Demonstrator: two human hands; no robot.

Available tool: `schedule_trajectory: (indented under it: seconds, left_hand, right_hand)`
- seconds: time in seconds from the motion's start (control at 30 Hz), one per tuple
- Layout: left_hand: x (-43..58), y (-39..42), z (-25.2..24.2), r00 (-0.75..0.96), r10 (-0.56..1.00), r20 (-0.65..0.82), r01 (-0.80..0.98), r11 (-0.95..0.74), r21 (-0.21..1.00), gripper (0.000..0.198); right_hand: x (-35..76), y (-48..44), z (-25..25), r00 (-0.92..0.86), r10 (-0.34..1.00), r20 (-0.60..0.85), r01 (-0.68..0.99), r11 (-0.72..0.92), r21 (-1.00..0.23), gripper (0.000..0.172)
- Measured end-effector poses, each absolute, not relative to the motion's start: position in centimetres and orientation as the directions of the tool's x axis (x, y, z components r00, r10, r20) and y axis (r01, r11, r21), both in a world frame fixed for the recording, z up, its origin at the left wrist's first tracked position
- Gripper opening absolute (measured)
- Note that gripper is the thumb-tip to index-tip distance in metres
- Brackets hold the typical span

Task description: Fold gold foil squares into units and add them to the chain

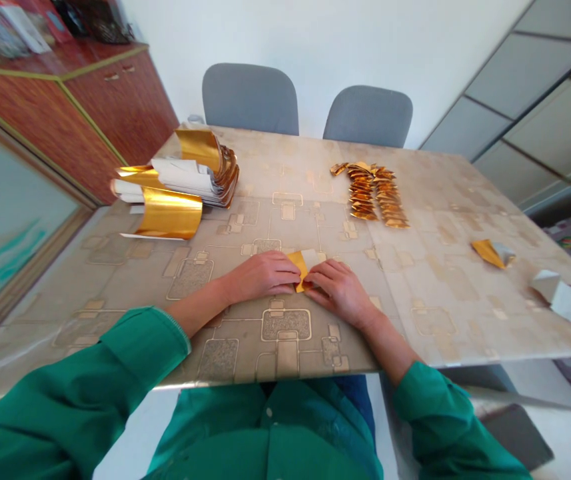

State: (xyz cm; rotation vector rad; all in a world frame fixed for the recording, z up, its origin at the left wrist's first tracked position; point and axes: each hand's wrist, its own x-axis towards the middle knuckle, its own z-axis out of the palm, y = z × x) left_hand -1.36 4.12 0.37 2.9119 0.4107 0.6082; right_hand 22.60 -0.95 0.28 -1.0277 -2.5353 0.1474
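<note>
Gold paper [296,262] ptly hidden bhd L hand [262,275] & R hand [338,287].

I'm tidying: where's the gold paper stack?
In the head view, the gold paper stack lies far left on the table, near the wooden cabinet, beyond the left hand.

Bright even light, soft shadows, stretched blurry edges

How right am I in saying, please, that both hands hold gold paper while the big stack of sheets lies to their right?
Not quite: the head view shows the big stack of sheets to their left, not right; the left hand and right hand do hold gold paper.
</note>
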Motion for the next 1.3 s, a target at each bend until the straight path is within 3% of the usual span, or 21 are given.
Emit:
schedule_trajectory:
  seconds: [0.13, 0.47, 0.77, 1.3]
  left_hand:
    - [-1.6, 4.5, 0.5, 0.889, 0.264, 0.375, 0.200, -0.959, 0.201, 0.023]
    - [-0.8, 3.7, 0.3, 0.872, 0.280, 0.403, 0.280, -0.958, 0.060, 0.027]
    - [0.3, 3.0, 0.1, 0.766, 0.534, 0.358, 0.415, -0.836, 0.359, 0.017]
    - [1.7, 2.7, -0.5, 0.670, 0.701, 0.246, 0.635, -0.712, 0.300, 0.015]
  right_hand:
    - [22.7, -0.7, 0.2, -0.654, 0.674, 0.344, 0.642, 0.734, -0.219, 0.025]
    - [22.9, -1.0, 0.4, -0.643, 0.665, 0.380, 0.610, 0.745, -0.271, 0.021]
    - [22.3, -1.5, 0.3, -0.572, 0.760, 0.308, 0.702, 0.648, -0.295, 0.018]
    - [21.3, -1.8, 0.2, -0.374, 0.879, 0.297, 0.804, 0.467, -0.367, 0.018]
